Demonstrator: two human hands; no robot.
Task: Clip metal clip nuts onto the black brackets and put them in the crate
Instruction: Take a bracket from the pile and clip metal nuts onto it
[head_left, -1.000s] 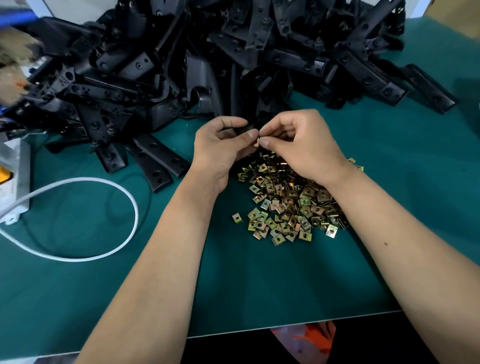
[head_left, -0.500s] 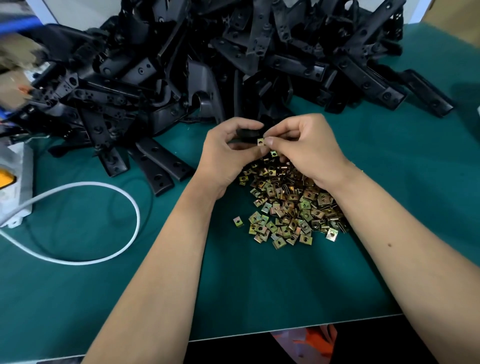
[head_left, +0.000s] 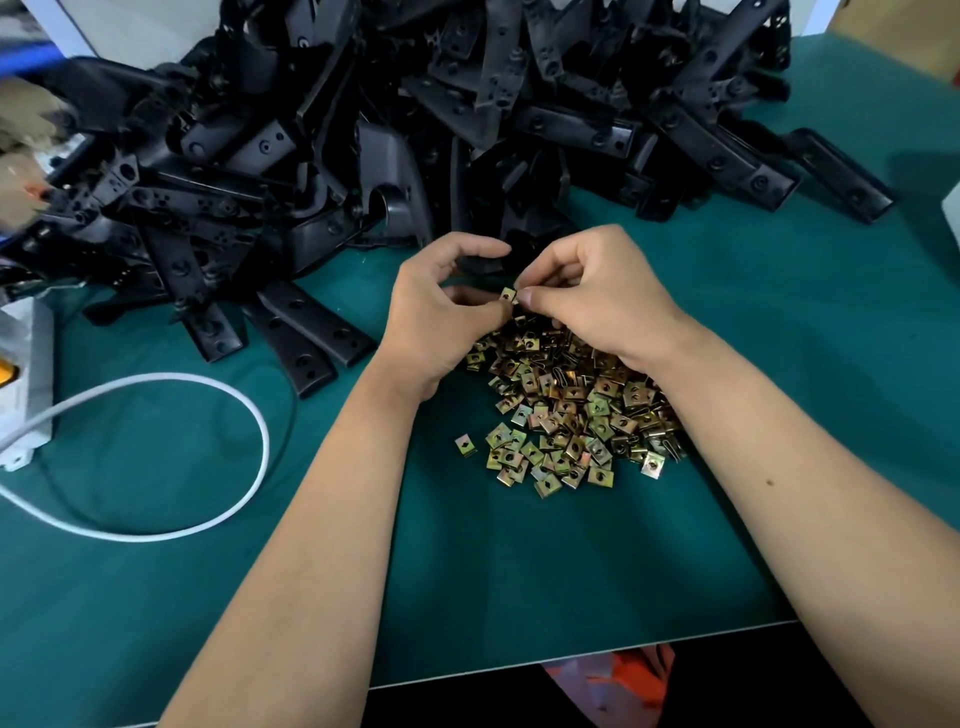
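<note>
A single clip nut (head_left: 508, 295) is pinched between the right hand (head_left: 597, 301) thumb and forefinger, meeting the left hand (head_left: 441, 317) fingers, which curl round a black bracket (head_left: 485, 262). Nut pile (head_left: 566, 410) lies directly below; bracket heap (head_left: 415, 130) behind; bare table (head_left: 519, 571) nearer the person.

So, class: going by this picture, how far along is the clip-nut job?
Done: nothing shows as finished; no crate is in view. In hand: the right hand pinches one clip nut at its fingertips, the left hand meeting it; a dark part shows behind them, but whether it is held is unclear. Left: a big pile of black brackets and a heap of clip nuts on the green mat.
</note>
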